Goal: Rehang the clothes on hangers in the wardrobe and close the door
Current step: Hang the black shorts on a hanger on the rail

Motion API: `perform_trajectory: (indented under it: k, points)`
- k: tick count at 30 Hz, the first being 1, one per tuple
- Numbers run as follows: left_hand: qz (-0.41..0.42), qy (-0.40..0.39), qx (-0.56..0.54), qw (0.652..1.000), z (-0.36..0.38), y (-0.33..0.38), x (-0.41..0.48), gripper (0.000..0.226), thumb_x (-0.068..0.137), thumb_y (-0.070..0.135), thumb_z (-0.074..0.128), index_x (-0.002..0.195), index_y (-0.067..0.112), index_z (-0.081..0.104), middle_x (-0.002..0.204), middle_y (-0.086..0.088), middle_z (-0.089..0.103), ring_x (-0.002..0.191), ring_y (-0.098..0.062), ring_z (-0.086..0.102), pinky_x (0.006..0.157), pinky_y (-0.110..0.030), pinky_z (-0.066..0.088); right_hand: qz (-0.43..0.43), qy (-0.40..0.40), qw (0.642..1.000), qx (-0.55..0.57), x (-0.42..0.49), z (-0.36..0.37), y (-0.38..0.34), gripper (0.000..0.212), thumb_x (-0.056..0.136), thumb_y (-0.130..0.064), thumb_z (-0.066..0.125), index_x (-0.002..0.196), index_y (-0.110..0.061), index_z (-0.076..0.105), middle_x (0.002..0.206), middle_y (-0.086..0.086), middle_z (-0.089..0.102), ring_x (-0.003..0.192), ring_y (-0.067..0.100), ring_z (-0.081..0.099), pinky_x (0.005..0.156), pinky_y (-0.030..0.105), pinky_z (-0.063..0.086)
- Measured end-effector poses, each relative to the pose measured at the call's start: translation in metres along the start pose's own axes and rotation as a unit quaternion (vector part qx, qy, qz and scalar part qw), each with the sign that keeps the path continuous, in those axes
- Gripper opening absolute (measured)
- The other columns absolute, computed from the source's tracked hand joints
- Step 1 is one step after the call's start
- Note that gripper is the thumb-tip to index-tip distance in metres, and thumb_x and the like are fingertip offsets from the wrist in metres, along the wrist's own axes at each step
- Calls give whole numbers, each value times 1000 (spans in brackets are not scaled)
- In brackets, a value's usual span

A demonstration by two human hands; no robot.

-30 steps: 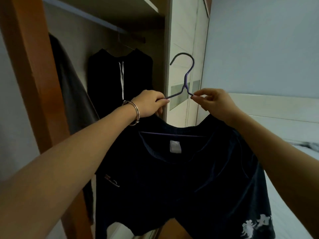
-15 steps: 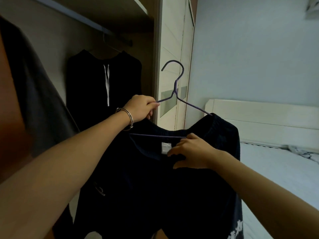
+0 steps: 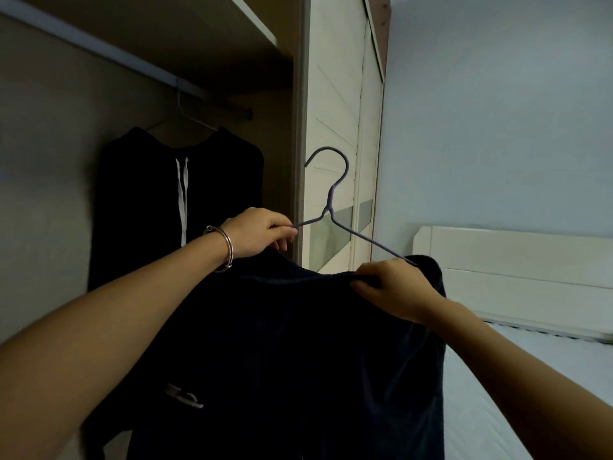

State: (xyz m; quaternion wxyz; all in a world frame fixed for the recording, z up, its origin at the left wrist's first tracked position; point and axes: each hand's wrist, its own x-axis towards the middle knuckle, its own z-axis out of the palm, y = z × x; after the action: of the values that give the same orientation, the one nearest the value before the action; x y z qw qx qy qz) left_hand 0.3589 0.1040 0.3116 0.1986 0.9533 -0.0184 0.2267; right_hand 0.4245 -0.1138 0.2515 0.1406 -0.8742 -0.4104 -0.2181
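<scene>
Holding the purple wire hanger [image 3: 330, 202] up before the open wardrobe, pinching its left arm in the left hand [image 3: 258, 232], with fingers [image 3: 282, 230] curled tight on the wire. Having left the neckline of a moment ago, now gripping the dark shirt [image 3: 298, 343] at its right shoulder with the right hand [image 3: 394, 290], bunching cloth just beside the hanger's right arm. Apparently seating the shirt squarely. Keeping it in mid-air, below the rail [image 3: 232, 107] and near the hung black hoodie [image 3: 179, 180]. Probably lifting the hook next, leaving the sliding door [image 3: 331, 111] open for now.
</scene>
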Motion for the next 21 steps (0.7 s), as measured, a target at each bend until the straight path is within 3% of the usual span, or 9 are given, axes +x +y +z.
perform_trajectory:
  k: [6, 8, 9, 11, 13, 14, 16, 18, 21]
  points:
    - [-3, 2, 8, 1000, 12, -18, 51, 24, 94, 25, 45, 95, 14, 66, 89, -4, 68, 90, -17, 63, 88, -30, 47, -4, -197, 980, -21, 61, 14, 36, 29, 91, -33, 53, 112, -17, 66, 107, 5, 69, 97, 19, 64, 90, 27, 48]
    - [-10, 13, -4, 1000, 10, -32, 63, 20, 93, 25, 46, 88, 19, 65, 82, 1, 67, 85, -14, 64, 86, -30, 48, -22, -212, 977, 9, 75, 19, 39, 28, 87, -35, 59, 106, -16, 67, 103, 1, 69, 94, 15, 64, 87, 25, 50]
    - [-13, 15, -12, 1000, 8, -38, 67, 19, 93, 24, 47, 85, 22, 64, 79, 4, 66, 81, -12, 64, 84, -28, 48, -26, -181, 982, 54, 81, 19, 37, 27, 85, -36, 61, 101, -15, 68, 96, -2, 69, 87, 12, 64, 82, 24, 52]
    - [-15, 18, -21, 1000, 3, -48, 72, 21, 93, 23, 47, 79, 26, 62, 75, 8, 65, 76, -9, 63, 82, -27, 49, -24, -6, 989, 144, 96, 13, 32, 24, 83, -34, 63, 92, -13, 67, 81, -5, 63, 73, 5, 58, 69, 21, 49]
    - [-13, 25, -27, 999, -2, -55, 73, 22, 93, 23, 47, 75, 28, 61, 73, 8, 64, 74, -8, 63, 81, -27, 50, -14, 154, 968, 199, 116, 8, 26, 29, 81, -36, 65, 100, -14, 63, 87, -5, 60, 77, 8, 55, 70, 21, 44]
    - [-14, 28, -28, 999, -4, -59, 74, 22, 93, 24, 48, 75, 28, 61, 72, 8, 64, 74, -8, 63, 81, -27, 50, 4, 149, 963, 224, 127, 5, 22, 39, 81, -39, 65, 112, -17, 58, 96, -6, 58, 86, 9, 55, 75, 23, 45]
    - [-15, 38, -28, 999, -7, -65, 75, 20, 92, 24, 49, 78, 23, 63, 72, 8, 64, 75, -9, 63, 82, -29, 50, 32, 39, 955, 292, 148, 7, 11, 53, 84, -44, 58, 130, -22, 45, 105, -4, 58, 95, 14, 58, 87, 31, 49]
    - [-16, 43, -36, 998, -11, -72, 75, 18, 92, 22, 50, 86, 16, 66, 73, 6, 64, 77, -12, 63, 84, -30, 50, 6, 1, 942, 335, 167, 15, -3, 37, 91, -38, 49, 124, -21, 48, 94, 7, 67, 85, 21, 64, 87, 39, 51]
    - [-31, 46, -73, 996, -18, -86, 70, 18, 90, 22, 52, 95, 13, 67, 83, 0, 67, 84, -16, 65, 87, -28, 49, -16, 50, 929, 367, 188, 22, -20, 21, 95, -29, 46, 103, -17, 60, 70, 5, 63, 67, 15, 57, 74, 33, 45]
